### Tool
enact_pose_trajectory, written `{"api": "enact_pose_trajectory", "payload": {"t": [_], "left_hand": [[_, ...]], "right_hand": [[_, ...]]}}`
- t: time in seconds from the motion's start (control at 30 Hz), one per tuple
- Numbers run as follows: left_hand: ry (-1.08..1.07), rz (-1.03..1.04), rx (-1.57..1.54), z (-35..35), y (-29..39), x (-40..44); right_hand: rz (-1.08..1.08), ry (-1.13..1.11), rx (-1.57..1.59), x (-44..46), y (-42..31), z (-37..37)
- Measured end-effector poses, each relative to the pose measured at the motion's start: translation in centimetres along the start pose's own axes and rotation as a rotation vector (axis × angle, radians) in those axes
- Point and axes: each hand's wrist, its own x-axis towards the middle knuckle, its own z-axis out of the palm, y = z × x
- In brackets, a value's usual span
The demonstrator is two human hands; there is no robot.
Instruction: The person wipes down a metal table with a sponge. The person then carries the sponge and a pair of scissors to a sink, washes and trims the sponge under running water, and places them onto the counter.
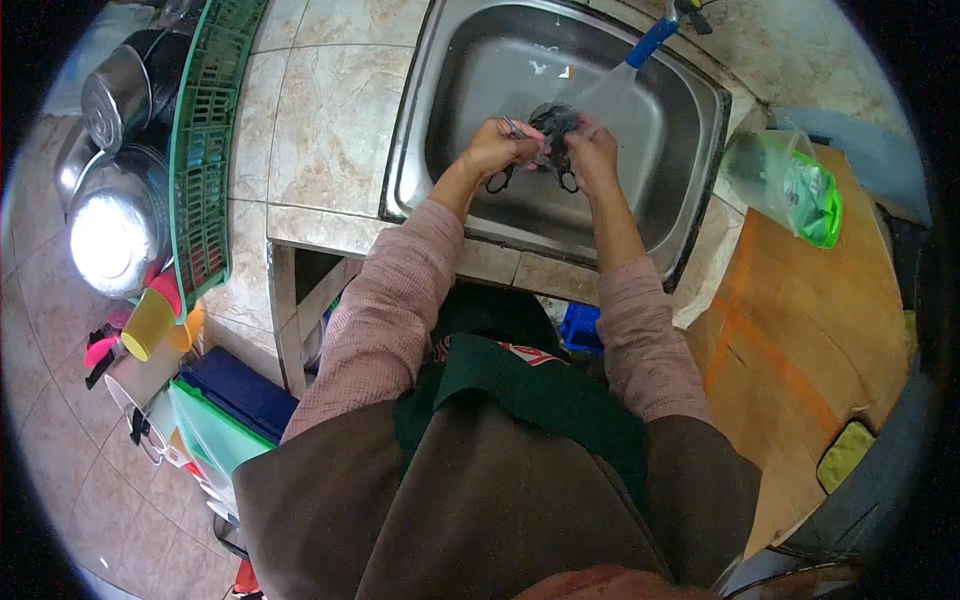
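Over the steel sink (670, 185), my left hand (497, 148) is closed on scissors, with a strip of grey metal showing above its fingers. Two black finger loops of the scissors (499, 181) stick out below the hands, spread apart. My right hand (594, 156) is curled round a dark, wet bundle (555, 118), perhaps a scourer, pressed against the scissors between both hands. Fingers hide most of the blades. Water sprays from the blue-sleeved tap (652, 42) near the right hand. Small pale scraps (541, 69) lie on the sink floor.
Left of the tiled counter (335, 130) stands a green plastic basket (203, 140), with metal pots (118, 225) beyond it. A yellow cup (150, 322) and a dark blue container (238, 385) are lower left. To the right are a clear green-lidded container (800, 190) and a brown board (790, 330).
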Motion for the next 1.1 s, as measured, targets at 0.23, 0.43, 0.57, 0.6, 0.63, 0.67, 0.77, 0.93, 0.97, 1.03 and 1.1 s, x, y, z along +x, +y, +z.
{"api": "enact_pose_trajectory", "payload": {"t": [0.23,0.43,0.57,0.6,0.63,0.67,0.77,0.93,0.97,1.03,1.1], "left_hand": [[0.027,-0.017,0.058,0.0,-0.3,-0.2],[0.018,-0.003,-0.018,-0.3,-0.2,0.1],[0.023,0.015,-0.069,-0.6,0.3,-0.3],[0.023,0.018,-0.069,-0.7,0.3,-0.3],[0.004,0.016,-0.078,-0.7,0.3,-0.3],[-0.015,0.015,-0.087,-0.8,0.3,-0.2],[-0.046,0.016,-0.069,-0.7,0.3,0.0],[-0.028,0.019,-0.031,-0.1,0.2,0.3],[-0.022,0.030,-0.046,0.0,0.1,0.4],[-0.019,0.011,-0.040,0.1,0.2,0.6],[-0.015,-0.005,-0.034,0.3,0.1,1.1]], "right_hand": [[0.059,-0.026,-0.174,-0.6,1.0,-0.2],[0.025,0.114,-0.044,0.6,0.9,-0.1],[0.152,-0.066,0.267,2.0,1.8,-3.1],[0.150,-0.068,0.267,1.5,1.3,-2.7],[0.191,-0.040,0.245,0.3,0.5,-2.2],[0.231,-0.012,0.222,-0.4,-0.2,-1.8],[0.277,-0.105,0.126,0.3,1.3,-3.3],[0.308,-0.154,-0.006,-0.5,-0.1,-3.5],[0.314,-0.187,-0.098,-0.5,-0.2,-3.7],[0.303,-0.254,-0.131,-0.9,-0.7,-3.7],[0.290,-0.324,-0.165,-0.9,-0.8,-3.8]]}}
